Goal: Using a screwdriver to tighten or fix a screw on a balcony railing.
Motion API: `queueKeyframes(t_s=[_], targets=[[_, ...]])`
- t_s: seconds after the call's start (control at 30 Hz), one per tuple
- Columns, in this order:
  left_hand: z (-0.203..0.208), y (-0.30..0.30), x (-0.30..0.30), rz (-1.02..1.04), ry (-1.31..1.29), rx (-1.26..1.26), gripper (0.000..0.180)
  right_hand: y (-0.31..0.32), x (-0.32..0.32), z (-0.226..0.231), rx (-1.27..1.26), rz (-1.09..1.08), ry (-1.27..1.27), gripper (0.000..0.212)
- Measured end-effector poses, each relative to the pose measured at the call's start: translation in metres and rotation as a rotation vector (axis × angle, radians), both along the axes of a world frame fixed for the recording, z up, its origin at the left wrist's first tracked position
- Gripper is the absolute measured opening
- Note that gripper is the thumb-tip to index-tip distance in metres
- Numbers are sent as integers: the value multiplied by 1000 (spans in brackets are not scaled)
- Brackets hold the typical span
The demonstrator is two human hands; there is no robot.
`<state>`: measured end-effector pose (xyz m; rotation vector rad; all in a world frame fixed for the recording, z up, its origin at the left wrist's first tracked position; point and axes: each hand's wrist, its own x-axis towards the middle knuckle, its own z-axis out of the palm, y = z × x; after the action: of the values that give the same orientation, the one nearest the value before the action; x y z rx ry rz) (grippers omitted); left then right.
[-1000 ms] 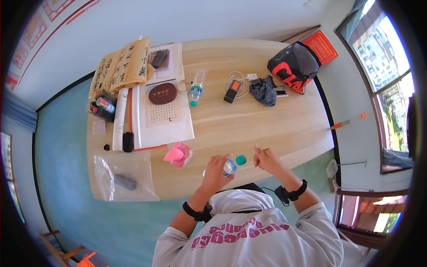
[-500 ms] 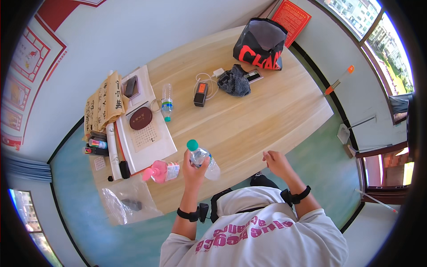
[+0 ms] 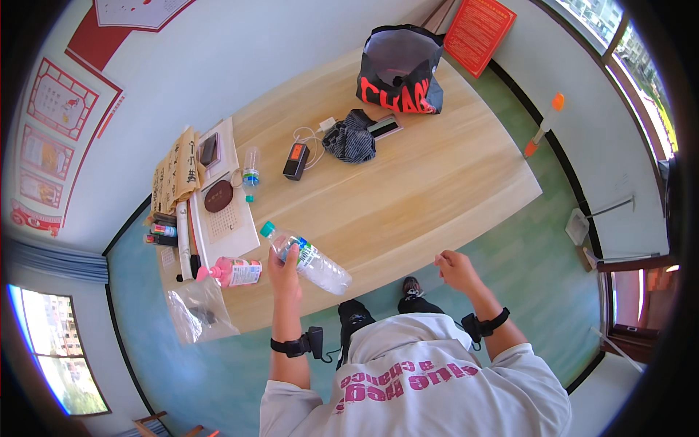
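Note:
My left hand (image 3: pixel 282 269) is wrapped round a clear plastic bottle (image 3: pixel 324 269) with a green cap and a blue-green label. The bottle slants over the table's near edge, its cap up and to the left, its base down and to the right. Curled into a loose fist, my right hand (image 3: pixel 457 268) hovers near the same edge, and no object shows in it. A pink pump bottle (image 3: pixel 244 272) lies on the table left of my left hand. Farther back is a second clear bottle (image 3: pixel 251 167), also with a green cap.
On the wooden table (image 3: pixel 408 197) are a black box-shaped device (image 3: pixel 296 162), a white cable, dark striped cloth (image 3: pixel 351 138), a phone (image 3: pixel 386 127) and a black bag (image 3: pixel 400 69). Papers, a round brown case (image 3: pixel 218 196) and a plastic bag (image 3: pixel 200 313) occupy the left side.
My left hand has moved left with the bottle, which is now turned more sideways, showing its label. My right hand stays curled near the edge. The whole view has shifted somewhat.

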<state>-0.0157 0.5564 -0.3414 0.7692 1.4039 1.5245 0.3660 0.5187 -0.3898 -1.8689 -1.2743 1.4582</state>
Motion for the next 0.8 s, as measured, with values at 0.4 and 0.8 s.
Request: queueKeyframes(t_s=[0.4,0.8], targets=[[111,9,65,-442,88,175,60,59,-76,118,693,447,386,68],[75,-3,-17,-426,684,211,77,89,-100,149,706,-40,0,67]])
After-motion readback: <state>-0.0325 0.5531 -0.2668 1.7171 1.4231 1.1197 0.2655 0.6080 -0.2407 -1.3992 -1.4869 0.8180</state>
